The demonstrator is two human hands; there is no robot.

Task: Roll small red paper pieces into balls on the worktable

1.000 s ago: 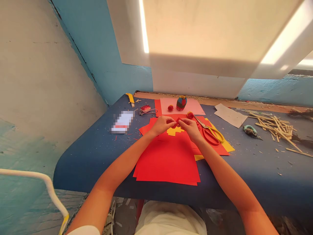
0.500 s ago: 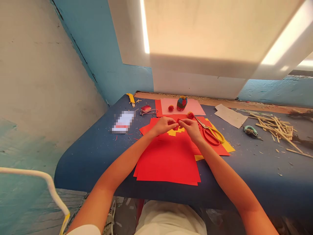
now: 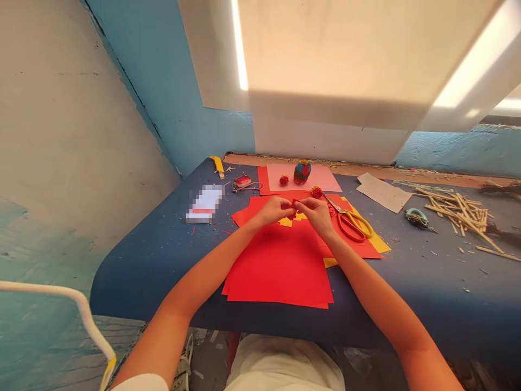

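My left hand (image 3: 275, 210) and my right hand (image 3: 316, 213) meet above the red paper sheets (image 3: 280, 266). A small piece of red paper (image 3: 294, 203) is pinched between the fingertips of both, partly covered by them. Just under the hands lie small yellow paper pieces (image 3: 286, 222). Beside my right hand rest scissors (image 3: 353, 222) with one red and one yellow handle loop. Near its knuckles sits a red and yellow ball (image 3: 316, 191) that looks made of folded paper.
Behind the hands, pink paper (image 3: 321, 179) carries a multicoloured vase-like piece (image 3: 302, 172) and another small ball (image 3: 284, 180). At left are a yellow cutter (image 3: 218, 166), a red object (image 3: 243, 182) and a blurred-out item (image 3: 205, 203). Pliers (image 3: 417, 218) and thin sticks (image 3: 459, 212) lie right.
The small red paper has turned slightly between my fingertips and now stands up a little more. Both hands stay in nearly the same place.
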